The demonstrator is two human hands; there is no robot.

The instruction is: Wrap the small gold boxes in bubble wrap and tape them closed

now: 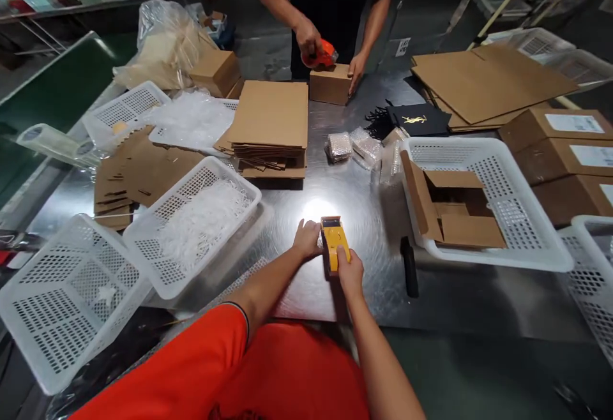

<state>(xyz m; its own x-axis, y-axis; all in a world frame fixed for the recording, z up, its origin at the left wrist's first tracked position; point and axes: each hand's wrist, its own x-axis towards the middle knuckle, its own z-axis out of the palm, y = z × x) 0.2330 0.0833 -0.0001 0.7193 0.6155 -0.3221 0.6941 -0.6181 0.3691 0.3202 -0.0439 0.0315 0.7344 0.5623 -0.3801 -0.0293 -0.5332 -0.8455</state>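
Over the steel table [287, 286], my right hand [351, 271] grips a yellow tape dispenser [336, 241], its front end pointing away from me. My left hand [307, 240] is close against the dispenser's left side with the fingers curled in. What those fingers hold is mostly hidden; a small shiny edge shows between them and the dispenser. A black-handled tool [408, 268] lies on the table to the right. Farther off are small bubble-wrapped packs [339, 146] and a black pouch with a gold logo [418, 119].
Across the table a co-worker's hand [309, 37] holds a red tape dispenser [322, 55] on a small carton [330, 83]. Flat cardboard [271, 113] is stacked mid-table. A white basket [541, 241] with an open carton [472, 228] stands right; a basket of shredded paper [201, 222] stands left.
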